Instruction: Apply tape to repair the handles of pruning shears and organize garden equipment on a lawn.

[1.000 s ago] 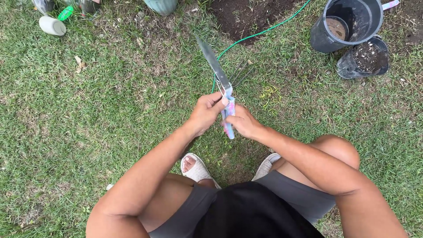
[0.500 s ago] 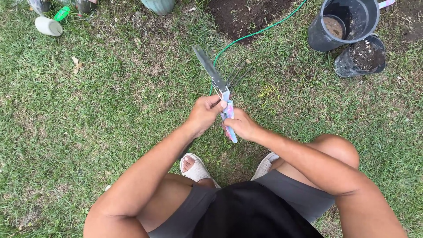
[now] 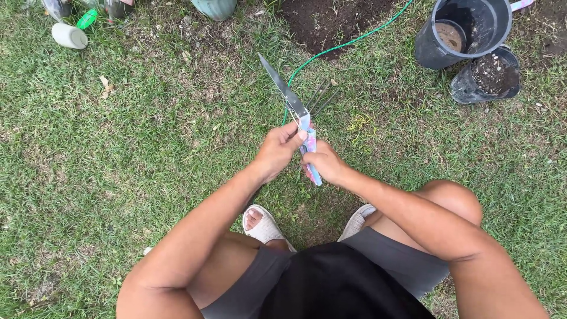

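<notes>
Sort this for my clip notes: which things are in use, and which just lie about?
In use: garden shears with pastel handles, left hand, right hand, small hand fork.
Lying about: green hose, black pots, white bottle, bare soil patch.

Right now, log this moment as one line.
left hand: grips shears | right hand: grips handle | blades: closed, above grass | hose, pots: beyond

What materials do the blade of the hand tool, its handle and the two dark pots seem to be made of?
The blade looks like dull grey metal: thin, flat, with a faint sheen. The handle, gripped by the left hand and right hand, seems to be smooth painted or plastic-coated, pale blue with pink. The two pots look like matte black plastic with thin rims.
</notes>
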